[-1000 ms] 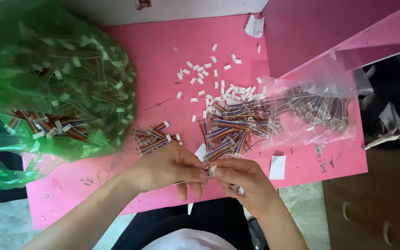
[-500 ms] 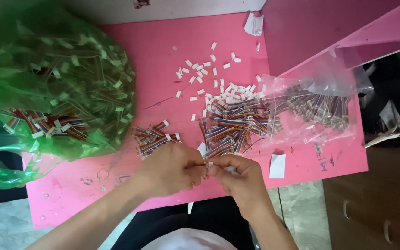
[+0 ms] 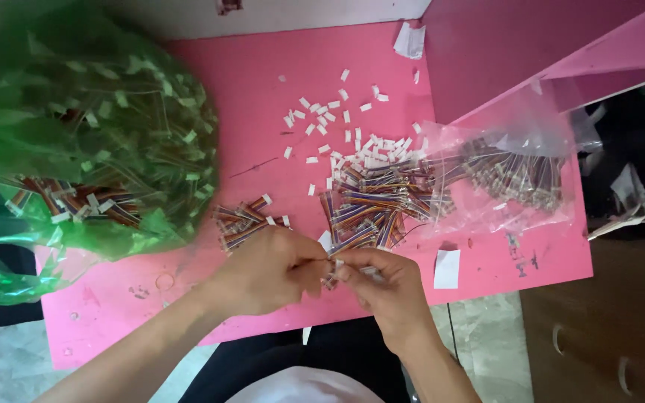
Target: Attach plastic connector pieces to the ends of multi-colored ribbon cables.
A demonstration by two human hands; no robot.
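Observation:
My left hand [image 3: 266, 270] and my right hand [image 3: 382, 287] meet near the front edge of the pink table [image 3: 255, 89]. Between their fingertips they pinch a small white connector with short coloured wires [image 3: 333, 265]. Just beyond the hands lies a pile of rainbow-coloured wire pieces [image 3: 371, 205]. A smaller bundle of the same wires [image 3: 242, 222] lies to the left of it. Several small white connectors [image 3: 337, 123] are scattered further back on the table.
A large green plastic bag [image 3: 76, 142] full of wired connectors covers the table's left side. A clear plastic bag [image 3: 509, 175] with more wire pieces lies at the right. A white paper slip [image 3: 447, 269] sits near the right front edge. Brown drawers [image 3: 606, 336] stand at the right.
Both hands have stayed together at the front edge, shifting slightly while working the small wired piece between the fingertips. Nothing else on the table has moved.

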